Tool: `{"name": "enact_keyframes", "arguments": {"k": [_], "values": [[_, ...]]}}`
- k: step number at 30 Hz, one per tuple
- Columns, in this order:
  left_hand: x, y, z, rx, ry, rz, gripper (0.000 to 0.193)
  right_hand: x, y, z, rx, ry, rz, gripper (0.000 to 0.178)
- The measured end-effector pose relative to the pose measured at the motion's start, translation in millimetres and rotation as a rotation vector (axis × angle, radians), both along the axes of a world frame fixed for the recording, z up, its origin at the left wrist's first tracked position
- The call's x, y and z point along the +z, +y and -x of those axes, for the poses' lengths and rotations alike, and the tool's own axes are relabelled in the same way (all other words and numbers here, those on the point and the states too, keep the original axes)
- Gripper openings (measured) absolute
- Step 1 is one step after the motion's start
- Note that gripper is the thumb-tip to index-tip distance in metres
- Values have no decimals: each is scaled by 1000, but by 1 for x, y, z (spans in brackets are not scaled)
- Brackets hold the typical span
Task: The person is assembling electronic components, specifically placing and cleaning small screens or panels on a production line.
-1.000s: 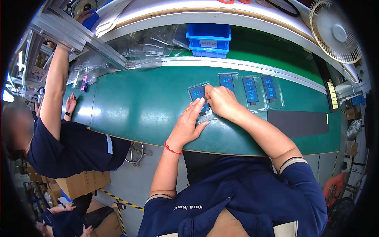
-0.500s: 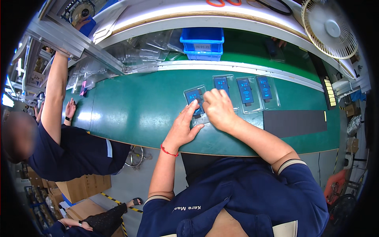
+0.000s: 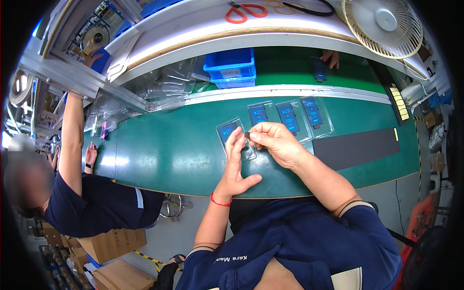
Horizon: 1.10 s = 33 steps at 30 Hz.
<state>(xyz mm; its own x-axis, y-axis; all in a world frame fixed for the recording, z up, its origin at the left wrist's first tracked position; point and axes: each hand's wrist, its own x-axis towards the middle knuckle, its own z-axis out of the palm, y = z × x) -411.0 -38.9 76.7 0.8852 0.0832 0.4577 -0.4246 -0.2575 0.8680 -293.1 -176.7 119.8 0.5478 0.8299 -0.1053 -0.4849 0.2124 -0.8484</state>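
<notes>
My right hand (image 3: 278, 142) pinches a small black piece (image 3: 247, 135) between thumb and fingertips. My left hand (image 3: 235, 166) is beside it, fingers stretched and thumb apart, its fingertips close to the black piece; whether they touch it I cannot tell. Under the fingers lies a clear plastic tray (image 3: 249, 153) with a flat black battery (image 3: 226, 130) in it, partly hidden. Beyond, in a row to the right, are further batteries in clear trays: one battery (image 3: 258, 114), another battery (image 3: 288, 117) and a third battery (image 3: 311, 112). All rest on the green table (image 3: 164, 145).
A black sheet (image 3: 355, 149) lies right of the trays. Stacked blue bins (image 3: 229, 67) stand behind the rail. Orange-handled scissors (image 3: 245, 12) and a fan (image 3: 384, 21) are on the shelf. Across the rail a co-worker's hand (image 3: 331, 59) is near another battery (image 3: 319, 70). Another person (image 3: 92, 198) works at left.
Both hands have come away from the nearest battery, and the small black piece now shows in my right fingertips. The view has shifted. The hand across the rail shows more clearly.
</notes>
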Motion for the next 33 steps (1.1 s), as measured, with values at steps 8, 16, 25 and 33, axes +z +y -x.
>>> {"name": "enact_keyframes", "arguments": {"k": [8, 16, 25, 33], "values": [[18, -22, -33, 200, 93, -627, 87, -18, -33, -70, -361, -854, 364, 11], [-10, -20, -44, 175, 191, -1012, 52, -21, -3, -115, -136, -1538, 841, 8], [-10, -15, -38, 208, 152, -935, 52, -9, 28, -116, 152, -1617, 876, 10], [-10, -12, -36, 207, 143, -907, 52, -27, 35, -107, 2, -1564, 842, 6]]}}
